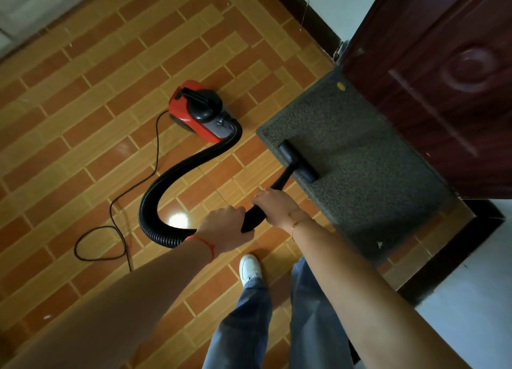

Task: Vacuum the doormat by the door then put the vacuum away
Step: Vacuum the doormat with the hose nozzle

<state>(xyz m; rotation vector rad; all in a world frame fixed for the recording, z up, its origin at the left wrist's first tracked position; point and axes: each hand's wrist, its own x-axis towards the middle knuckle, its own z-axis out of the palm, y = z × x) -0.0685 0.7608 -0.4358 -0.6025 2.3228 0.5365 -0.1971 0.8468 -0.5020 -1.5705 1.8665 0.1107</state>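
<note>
doormat: dark grey, flat on the tiled floor, far long edge against the door.
nozzle: on the doormat, near its edge away from the door; long axis runs along that edge.
wand: slants back off the doormat toward both hands, crosswise to the nozzle.
right hand: nearer the doormat, fingers wrapped over the wand.
left hand: behind it, farther from the doormat, gripping the handle end where the hose joins.
vacuum body: red, on the floor just off the doormat's short end.
cord: loose loops, well away from the doormat.
next, my guess: push the nozzle across toward the door; most of the doormat lies beyond it.
</note>
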